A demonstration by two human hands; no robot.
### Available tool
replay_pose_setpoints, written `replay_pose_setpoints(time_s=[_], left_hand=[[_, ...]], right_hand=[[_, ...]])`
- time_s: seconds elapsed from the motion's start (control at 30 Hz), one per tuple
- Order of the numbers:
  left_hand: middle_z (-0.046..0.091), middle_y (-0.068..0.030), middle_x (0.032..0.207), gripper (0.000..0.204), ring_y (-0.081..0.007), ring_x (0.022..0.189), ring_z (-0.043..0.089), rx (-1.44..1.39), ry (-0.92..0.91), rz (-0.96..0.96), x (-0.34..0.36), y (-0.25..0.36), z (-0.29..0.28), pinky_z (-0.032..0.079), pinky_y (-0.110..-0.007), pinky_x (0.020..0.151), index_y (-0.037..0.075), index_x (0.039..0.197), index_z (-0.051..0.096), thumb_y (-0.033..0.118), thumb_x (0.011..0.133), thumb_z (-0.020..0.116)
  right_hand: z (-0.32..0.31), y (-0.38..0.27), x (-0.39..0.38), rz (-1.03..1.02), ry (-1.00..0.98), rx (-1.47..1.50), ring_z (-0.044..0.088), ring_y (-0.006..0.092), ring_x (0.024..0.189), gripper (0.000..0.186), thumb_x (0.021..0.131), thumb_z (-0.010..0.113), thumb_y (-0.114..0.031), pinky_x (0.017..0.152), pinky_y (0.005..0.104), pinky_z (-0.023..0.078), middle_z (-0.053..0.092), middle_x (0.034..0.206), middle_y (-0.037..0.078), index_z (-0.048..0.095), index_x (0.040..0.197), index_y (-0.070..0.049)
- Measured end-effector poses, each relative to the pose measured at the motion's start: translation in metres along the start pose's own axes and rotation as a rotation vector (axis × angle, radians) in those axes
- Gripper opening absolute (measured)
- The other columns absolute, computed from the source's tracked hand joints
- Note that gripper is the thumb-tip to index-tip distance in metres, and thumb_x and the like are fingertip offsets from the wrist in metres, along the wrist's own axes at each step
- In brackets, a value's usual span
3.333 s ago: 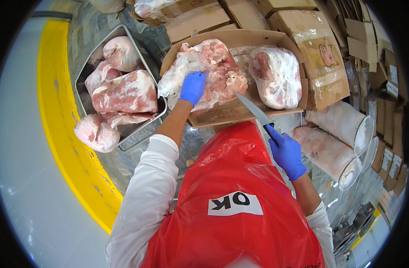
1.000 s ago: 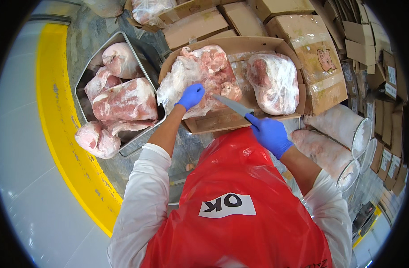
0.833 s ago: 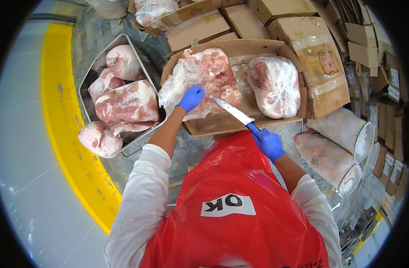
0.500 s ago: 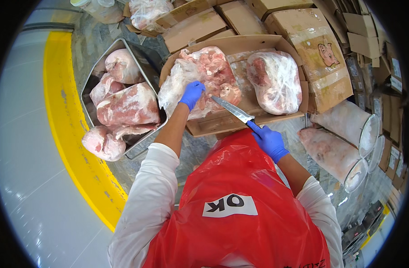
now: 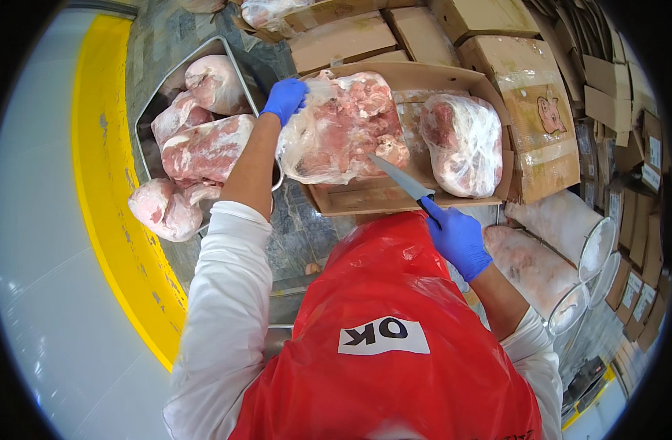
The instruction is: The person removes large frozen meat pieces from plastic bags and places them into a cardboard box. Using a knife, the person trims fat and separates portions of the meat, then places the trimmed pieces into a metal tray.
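Observation:
My left hand (image 5: 284,101), in a blue glove, is closed on clear plastic film (image 5: 300,147) at the far left side of a large piece of raw meat (image 5: 361,117). The film is bunched along the meat's left edge. My right hand (image 5: 459,242), also blue-gloved, grips a long knife (image 5: 403,178) by its dark handle. Its blade points away and to the left, the tip at the meat's near right corner; whether it touches cannot be made out. The meat rests in an open cardboard box (image 5: 380,202), beside a second film-wrapped piece of meat (image 5: 462,145).
At left, a metal bin (image 5: 139,136) holds several bare meat pieces, one over its near edge. Closed cartons (image 5: 343,40) stand behind the box, with a taped carton (image 5: 530,110) to its right. Tied bags of meat (image 5: 530,264) lie at right. A yellow floor stripe (image 5: 101,176) runs at left.
My left hand has moved left and away from me, pulling the film toward the meat's far left. My right hand with the knife has shifted slightly right and nearer. The view has shifted.

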State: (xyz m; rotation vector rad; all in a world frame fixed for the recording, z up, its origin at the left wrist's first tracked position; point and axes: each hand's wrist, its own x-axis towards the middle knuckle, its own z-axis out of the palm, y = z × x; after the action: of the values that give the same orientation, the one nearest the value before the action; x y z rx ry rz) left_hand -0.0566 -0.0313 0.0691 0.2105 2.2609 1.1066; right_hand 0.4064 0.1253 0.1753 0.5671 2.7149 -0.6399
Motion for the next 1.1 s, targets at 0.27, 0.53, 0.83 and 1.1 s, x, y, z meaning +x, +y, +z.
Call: replay_pose_setpoints(time_s=[0.27,0.53,0.83,1.1], left_hand=[[0.062,-0.0241,0.124,0.052,-0.0455,0.108,0.062,0.717,0.600,0.553,-0.113,-0.051,0.015,0.051,-0.052,0.094,0.001,0.130,0.057,0.030,0.090,0.072],[0.070,-0.0187,0.107,0.031,-0.0353,0.101,0.068,1.025,-0.174,0.478,-0.191,-0.110,0.117,0.053,-0.052,0.086,0.005,0.105,0.066,0.032,0.092,0.068],[0.070,-0.0175,0.081,0.011,-0.0374,0.083,0.068,0.958,-0.402,0.689,-0.207,-0.143,0.077,0.053,-0.051,0.077,0.010,0.082,0.072,0.018,0.085,0.066],[0.070,-0.0158,0.091,0.024,-0.0363,0.086,0.066,1.154,-0.445,0.641,-0.232,-0.140,0.067,0.051,-0.050,0.084,0.008,0.094,0.073,0.029,0.083,0.074]], right_hand=[[-0.002,-0.010,-0.015,0.035,-0.031,0.028,0.069,0.0373,0.066,0.045,0.098,0.063,-0.028,0.062,0.0500,0.056,0.067,0.080,0.018,0.060,0.143,-0.029],[0.003,-0.014,-0.030,0.071,-0.043,0.077,0.069,0.0384,0.070,0.045,0.097,0.064,-0.027,0.064,0.0501,0.057,0.068,0.083,0.018,0.061,0.142,-0.030],[0.019,-0.008,-0.047,0.137,0.010,0.088,0.069,0.0379,0.070,0.045,0.096,0.067,-0.028,0.065,0.0498,0.057,0.068,0.083,0.017,0.062,0.141,-0.033],[0.018,-0.003,-0.070,0.139,-0.004,0.116,0.069,0.0380,0.072,0.044,0.096,0.067,-0.028,0.066,0.0503,0.056,0.067,0.082,0.017,0.064,0.139,-0.033]])
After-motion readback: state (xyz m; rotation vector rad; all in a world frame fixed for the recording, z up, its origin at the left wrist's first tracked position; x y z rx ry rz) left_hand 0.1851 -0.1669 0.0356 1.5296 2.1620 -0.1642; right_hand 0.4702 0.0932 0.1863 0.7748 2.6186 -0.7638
